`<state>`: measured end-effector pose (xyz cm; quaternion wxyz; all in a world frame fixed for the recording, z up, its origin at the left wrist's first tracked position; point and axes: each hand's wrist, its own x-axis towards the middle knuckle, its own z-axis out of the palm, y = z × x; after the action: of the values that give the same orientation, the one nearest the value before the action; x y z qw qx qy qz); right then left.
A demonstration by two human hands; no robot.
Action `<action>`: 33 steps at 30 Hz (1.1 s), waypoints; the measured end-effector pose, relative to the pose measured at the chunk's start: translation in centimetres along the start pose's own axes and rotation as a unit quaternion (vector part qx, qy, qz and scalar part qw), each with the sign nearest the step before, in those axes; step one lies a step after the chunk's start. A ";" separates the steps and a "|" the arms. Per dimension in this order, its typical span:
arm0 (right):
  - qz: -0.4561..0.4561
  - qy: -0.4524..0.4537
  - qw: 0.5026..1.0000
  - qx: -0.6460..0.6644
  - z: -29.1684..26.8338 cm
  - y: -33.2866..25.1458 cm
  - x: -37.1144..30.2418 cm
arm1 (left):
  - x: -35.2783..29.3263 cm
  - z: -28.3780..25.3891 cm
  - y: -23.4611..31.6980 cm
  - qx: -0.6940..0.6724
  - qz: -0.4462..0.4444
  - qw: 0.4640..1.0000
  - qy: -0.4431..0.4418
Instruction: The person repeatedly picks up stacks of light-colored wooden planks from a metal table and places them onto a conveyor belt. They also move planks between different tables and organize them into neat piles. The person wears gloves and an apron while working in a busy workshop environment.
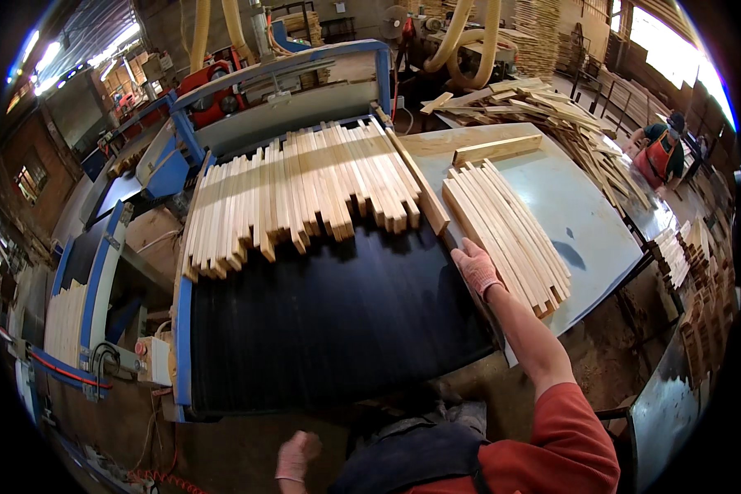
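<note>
Strips beside half-curled right grip

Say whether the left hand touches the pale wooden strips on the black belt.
No, the pink-gloved left hand hangs near the lower picture edge, apart from the pale wooden strips on the black belt.

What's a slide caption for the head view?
Gloved right hand beside stacked wood strips, near a black belt bearing more strips.

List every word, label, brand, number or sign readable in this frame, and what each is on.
No text can be read.
Wooden strips: no lettering visible.
Blue machine frame: none legible.
Control box with red button: any marking is too small to read.
</note>
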<state>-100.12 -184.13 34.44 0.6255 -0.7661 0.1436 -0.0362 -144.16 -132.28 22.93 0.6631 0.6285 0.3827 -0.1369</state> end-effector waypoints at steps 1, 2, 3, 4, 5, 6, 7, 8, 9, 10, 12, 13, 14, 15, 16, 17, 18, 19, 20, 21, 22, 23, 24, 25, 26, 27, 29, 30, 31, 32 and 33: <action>-0.045 -0.005 0.998 -0.037 -0.3 0.2 -0.9 | 0.3 1.0 -3.5 0.216 -0.069 0.972 0.054; -0.059 -0.014 0.995 -0.078 -0.4 0.4 -1.4 | 1.2 1.9 -6.2 0.347 -0.091 0.930 0.076; -0.086 -0.017 0.990 -0.106 -0.6 0.4 -2.0 | 1.8 2.8 -8.6 0.403 -0.079 0.910 0.066; -0.075 -0.021 0.990 -0.119 -0.6 0.2 -2.2 | 2.3 3.6 -10.4 0.434 -0.076 0.896 0.053; -0.051 -0.027 0.989 -0.137 -0.6 0.0 -2.5 | 2.4 4.2 -11.8 0.449 -0.077 0.889 0.041; -0.055 -0.020 0.989 -0.136 -0.5 -0.4 -2.7 | 2.5 4.6 -12.8 0.454 -0.080 0.887 0.031; -0.055 -0.020 0.990 -0.132 -0.5 -0.8 -2.9 | 2.4 5.0 -13.7 0.457 -0.084 0.885 0.022; -0.026 -0.015 0.986 -0.165 -0.3 -1.2 -2.9 | 2.3 5.2 -14.3 0.460 -0.087 0.884 0.016; -0.027 -0.025 0.984 -0.172 0.0 -1.6 -2.9 | 2.1 5.3 -14.9 0.461 -0.092 0.882 0.008; -0.051 -0.014 0.969 -0.243 0.3 -2.1 -2.7 | 2.0 5.2 -15.4 0.464 -0.094 0.881 0.004; -0.063 0.005 0.926 -0.373 1.1 -3.1 -1.7 | 2.3 4.6 -16.5 0.462 -0.094 0.882 -0.003; -0.098 0.039 0.897 -0.429 1.7 -3.6 -0.7 | 2.6 4.2 -17.0 0.465 -0.090 0.881 -0.004; -0.107 0.048 0.896 -0.429 2.2 -4.1 0.4 | 3.1 3.6 -17.4 0.466 -0.083 0.881 -0.004; -0.137 0.076 0.886 -0.437 3.0 -4.5 1.6 | 3.6 3.1 -17.6 0.474 -0.067 0.878 -0.006; -0.147 0.085 0.883 -0.438 3.4 -4.9 3.1 | 4.0 2.5 -17.6 0.491 -0.042 0.870 -0.009; -0.154 0.096 0.873 -0.452 4.0 -5.4 4.8 | 4.4 2.0 -17.1 0.539 0.016 0.842 -0.021; -0.130 0.088 0.877 -0.453 4.7 -5.8 6.4 | 4.3 1.7 -16.3 0.587 0.084 0.805 -0.026; -0.107 0.068 0.887 -0.443 5.2 -6.1 8.0 | 4.4 1.6 -14.8 0.612 0.142 0.778 -0.017; -0.102 0.049 0.893 -0.435 5.7 -6.4 9.3 | 3.5 1.5 -13.0 0.369 0.031 0.929 0.005; -0.083 0.036 0.893 -0.441 6.2 -6.6 10.8 | 2.6 1.9 -10.5 0.043 -0.065 0.997 0.029; -0.053 0.009 0.897 -0.439 6.7 -7.0 12.2 | 1.3 2.7 -7.8 -0.127 -0.078 0.989 0.017; -0.042 -0.002 0.898 -0.438 7.1 -7.2 13.5 | -0.1 4.0 -4.6 -0.225 -0.073 0.971 -0.015; -0.049 0.006 0.901 -0.432 7.6 -7.5 14.5 | -1.6 5.2 -1.1 -0.256 -0.049 0.964 -0.053; -0.041 0.004 0.897 -0.440 8.0 -7.8 15.4 | -3.0 6.6 2.6 -0.288 -0.026 0.953 -0.092; -0.054 0.008 0.904 -0.425 8.2 -8.1 16.0 | -4.3 8.0 6.3 -0.319 -0.007 0.938 -0.132; -0.067 0.027 0.906 -0.417 8.5 -8.5 16.4 | -5.2 9.4 9.9 -0.316 0.015 0.931 -0.180; -0.090 0.028 0.893 -0.441 8.2 -9.1 16.0 | -5.9 12.8 16.1 -0.222 0.101 0.936 -0.254; -0.104 0.027 0.878 -0.466 7.5 -9.4 15.1 | -6.1 14.8 18.4 -0.170 0.153 0.931 -0.283; -0.101 0.048 0.882 -0.457 6.4 -9.5 13.5 | -6.3 16.8 20.0 -0.135 0.200 0.920 -0.309; -0.097 0.040 0.883 -0.457 5.4 -10.0 11.8 | -4.8 18.1 22.5 -0.116 0.114 0.923 -0.349; -0.116 0.038 0.893 -0.433 3.6 -10.1 9.5 | -4.4 19.7 23.8 -0.085 0.135 0.917 -0.364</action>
<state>-88.40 -181.46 42.23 0.2170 -0.9703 0.0785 -0.0722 -124.70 -147.95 41.61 0.8200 0.5218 0.0361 -0.2324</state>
